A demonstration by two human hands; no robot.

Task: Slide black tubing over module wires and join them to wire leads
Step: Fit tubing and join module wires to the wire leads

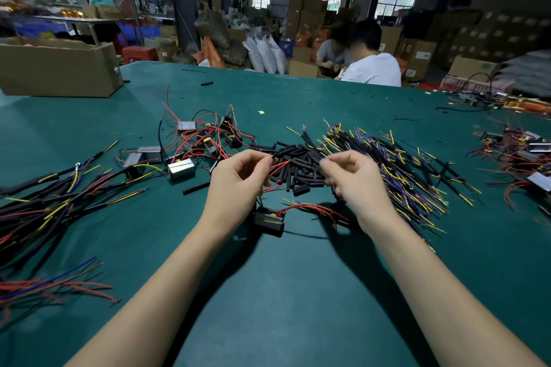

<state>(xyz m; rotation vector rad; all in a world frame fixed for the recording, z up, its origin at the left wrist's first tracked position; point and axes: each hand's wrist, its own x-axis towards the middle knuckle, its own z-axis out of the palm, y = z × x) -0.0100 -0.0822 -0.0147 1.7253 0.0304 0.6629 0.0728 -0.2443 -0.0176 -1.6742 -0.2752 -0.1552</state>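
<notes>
My left hand [238, 179] pinches a thin red wire [278, 164] between thumb and fingers above a pile of short black tubing pieces [298, 164]. The wire seems to run down to a small black module [269, 220] that hangs just under my left wrist, with more red wires [313, 208] trailing to its right. My right hand [354, 179] hovers a little to the right with its fingers curled and thumb meeting forefinger; whether it pinches a tubing piece is too blurred to tell. A heap of wire leads [396, 167] with yellow and blue ends lies beyond my right hand.
Loose modules with red wires [205, 140] lie behind my left hand. Finished black-sleeved bundles [50, 197] spread at the left, with more modules [521, 155] at the right. A cardboard box [59, 68] stands at the far left on the green table [298, 292]. People sit beyond the far edge.
</notes>
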